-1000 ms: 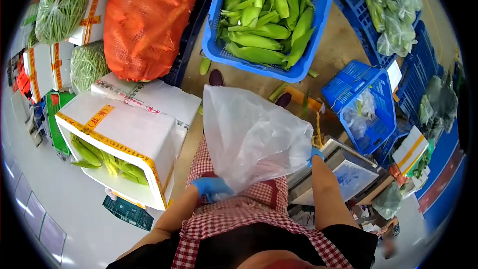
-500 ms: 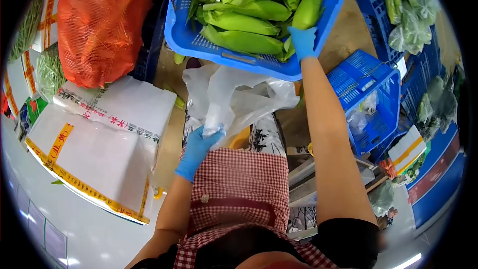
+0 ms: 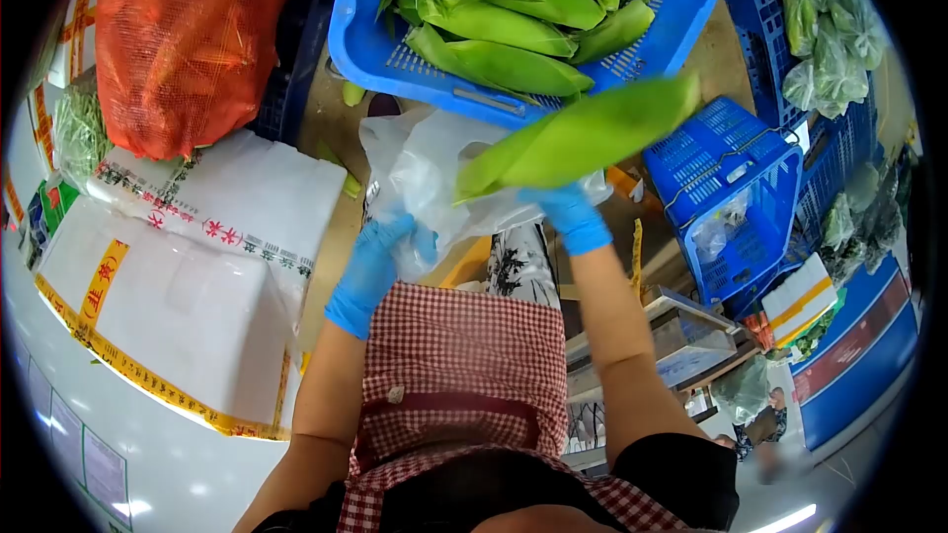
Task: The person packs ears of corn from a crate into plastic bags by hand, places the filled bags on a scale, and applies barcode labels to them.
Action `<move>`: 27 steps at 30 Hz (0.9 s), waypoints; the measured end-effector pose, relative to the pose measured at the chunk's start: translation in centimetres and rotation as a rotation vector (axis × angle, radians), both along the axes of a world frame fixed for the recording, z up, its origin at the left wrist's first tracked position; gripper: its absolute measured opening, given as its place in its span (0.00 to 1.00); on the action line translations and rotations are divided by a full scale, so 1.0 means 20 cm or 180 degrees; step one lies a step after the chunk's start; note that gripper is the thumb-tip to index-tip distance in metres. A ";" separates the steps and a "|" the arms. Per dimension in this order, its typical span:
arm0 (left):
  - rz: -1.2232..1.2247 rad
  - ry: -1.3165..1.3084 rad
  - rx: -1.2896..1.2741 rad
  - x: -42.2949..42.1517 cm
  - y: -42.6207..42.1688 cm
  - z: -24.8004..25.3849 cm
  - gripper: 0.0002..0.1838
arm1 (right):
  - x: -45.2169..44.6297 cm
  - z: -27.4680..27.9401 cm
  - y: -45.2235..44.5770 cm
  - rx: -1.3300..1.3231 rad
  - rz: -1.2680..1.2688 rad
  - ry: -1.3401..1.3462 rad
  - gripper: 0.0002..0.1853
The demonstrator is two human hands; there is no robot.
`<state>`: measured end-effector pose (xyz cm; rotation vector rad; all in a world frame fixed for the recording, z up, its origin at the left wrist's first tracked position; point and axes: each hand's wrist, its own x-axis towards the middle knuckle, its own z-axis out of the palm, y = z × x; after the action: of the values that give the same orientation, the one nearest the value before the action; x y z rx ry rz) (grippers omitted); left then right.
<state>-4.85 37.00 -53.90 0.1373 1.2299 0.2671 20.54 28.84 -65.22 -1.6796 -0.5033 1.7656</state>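
My right hand (image 3: 571, 219), in a blue glove, grips a green ear of corn (image 3: 583, 136) in its husk, blurred by motion; the fingers are partly hidden behind it. The ear lies tilted over the mouth of a clear plastic bag (image 3: 420, 163). At the bag's left side my left hand (image 3: 367, 268), also gloved in blue, is closed on the plastic. Just beyond the bag stands a blue plastic crate (image 3: 395, 82) holding several husked-on ears of corn (image 3: 499, 25).
White foam boxes (image 3: 188, 286) with yellow tape stand at the left, below a red mesh sack (image 3: 188, 49). To the right, a smaller blue basket (image 3: 716, 153) lies tilted with plastic bags inside. Bagged green vegetables (image 3: 834, 49) are at the far right.
My right hand has pulled an ear of corn out of the crate, toward me and over the bag. My left hand has shifted slightly left and up with the bag.
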 end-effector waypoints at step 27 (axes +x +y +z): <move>0.0344 -0.0258 -0.0267 0.01 0.26 -0.06 0.21 | 0.20 -0.31 0.72 0.0849 0.3224 -0.3253 0.27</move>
<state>-4.73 42.30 -55.11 -0.0125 1.1678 0.3115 24.54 43.19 -71.42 -2.1967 -2.2241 1.0850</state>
